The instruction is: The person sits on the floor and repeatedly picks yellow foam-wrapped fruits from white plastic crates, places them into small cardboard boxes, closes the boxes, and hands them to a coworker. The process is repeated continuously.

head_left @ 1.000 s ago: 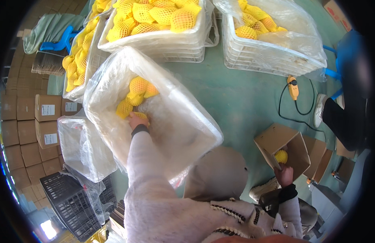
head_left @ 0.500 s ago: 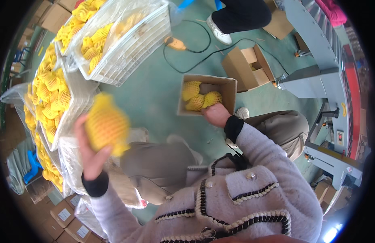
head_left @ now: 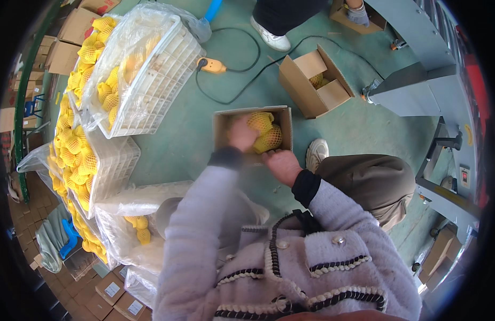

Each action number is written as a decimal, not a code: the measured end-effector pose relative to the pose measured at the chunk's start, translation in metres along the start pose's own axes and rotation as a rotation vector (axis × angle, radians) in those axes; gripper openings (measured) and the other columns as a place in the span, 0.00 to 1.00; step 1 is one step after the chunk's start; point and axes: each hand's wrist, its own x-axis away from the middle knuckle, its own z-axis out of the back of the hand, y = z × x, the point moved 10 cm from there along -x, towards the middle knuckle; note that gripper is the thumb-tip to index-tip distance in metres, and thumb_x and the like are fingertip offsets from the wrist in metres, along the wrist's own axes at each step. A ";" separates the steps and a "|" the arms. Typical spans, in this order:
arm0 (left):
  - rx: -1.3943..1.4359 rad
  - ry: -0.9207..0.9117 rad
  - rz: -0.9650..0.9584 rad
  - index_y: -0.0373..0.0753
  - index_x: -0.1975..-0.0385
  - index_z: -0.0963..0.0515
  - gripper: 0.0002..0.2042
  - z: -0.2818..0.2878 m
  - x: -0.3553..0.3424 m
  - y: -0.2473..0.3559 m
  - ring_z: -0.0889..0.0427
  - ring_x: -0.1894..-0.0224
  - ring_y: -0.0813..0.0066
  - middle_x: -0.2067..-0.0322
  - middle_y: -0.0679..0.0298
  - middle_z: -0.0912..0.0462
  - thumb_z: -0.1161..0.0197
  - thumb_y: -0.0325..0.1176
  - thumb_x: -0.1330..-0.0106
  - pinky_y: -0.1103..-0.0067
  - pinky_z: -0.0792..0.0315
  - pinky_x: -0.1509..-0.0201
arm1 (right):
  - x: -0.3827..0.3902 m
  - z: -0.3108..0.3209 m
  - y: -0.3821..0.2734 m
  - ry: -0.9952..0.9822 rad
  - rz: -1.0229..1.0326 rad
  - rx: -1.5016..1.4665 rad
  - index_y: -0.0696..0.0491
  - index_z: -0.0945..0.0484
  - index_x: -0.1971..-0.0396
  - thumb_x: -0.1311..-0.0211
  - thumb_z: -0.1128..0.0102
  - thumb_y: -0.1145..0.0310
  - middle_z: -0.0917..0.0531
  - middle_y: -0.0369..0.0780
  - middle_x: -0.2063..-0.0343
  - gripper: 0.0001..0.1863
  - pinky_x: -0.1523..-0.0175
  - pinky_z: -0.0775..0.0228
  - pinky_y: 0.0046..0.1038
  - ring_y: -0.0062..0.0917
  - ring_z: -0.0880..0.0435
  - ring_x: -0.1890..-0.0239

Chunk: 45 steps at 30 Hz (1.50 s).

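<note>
A cardboard box (head_left: 221, 128) in front of me holds fruits in yellow foam nets (head_left: 269, 138). My left hand (head_left: 242, 134) is inside its left half, smeared by motion, its fingers indistinct among the fruits. At the box's near right, my right hand (head_left: 284, 167) grips the rim with curled fingers. Beside me at lower left, a plastic-lined crate (head_left: 114, 206) contains several more netted fruits (head_left: 142, 230).
Piles of netted fruit (head_left: 76, 160) and white crates (head_left: 167, 64) line the left. An open carton (head_left: 333, 96) lies right of a yellow power strip (head_left: 210, 66) and cord. Someone's shoe (head_left: 271, 37) and gloved hand (head_left: 357, 15) are beyond. A grey metal machine (head_left: 440, 91) stands right.
My left hand took a netted fruit from the lined crate, carried it across and is now down inside the box. My right hand stays at the box; the view has swung rightward.
</note>
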 end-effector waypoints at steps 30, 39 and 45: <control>-0.537 -0.046 -0.372 0.37 0.66 0.18 0.09 0.009 -0.014 0.064 0.18 0.61 0.51 0.66 0.51 0.17 0.39 0.31 0.45 0.64 0.25 0.51 | 0.000 0.083 0.028 0.314 0.004 -0.340 0.55 0.24 0.59 0.44 0.41 0.62 0.19 0.46 0.59 0.16 0.51 0.27 0.36 0.38 0.20 0.55; 0.056 -0.140 0.287 0.31 0.41 0.32 0.38 0.115 0.023 -0.014 0.23 0.48 0.53 0.39 0.47 0.32 0.32 0.54 0.45 0.62 0.28 0.48 | 0.027 -0.020 0.151 0.357 -0.873 -1.381 0.54 0.36 0.37 0.32 0.56 0.43 0.27 0.43 0.42 0.34 0.36 0.41 0.28 0.33 0.30 0.39; 0.149 -0.427 0.372 0.39 0.38 0.37 0.25 0.032 0.079 -0.065 0.20 0.54 0.58 0.49 0.53 0.24 0.47 0.37 0.35 0.61 0.21 0.61 | 0.002 -0.066 0.121 -0.087 -0.649 -1.891 0.46 0.46 0.31 0.34 0.57 0.36 0.40 0.37 0.33 0.40 0.33 0.47 0.31 0.25 0.42 0.32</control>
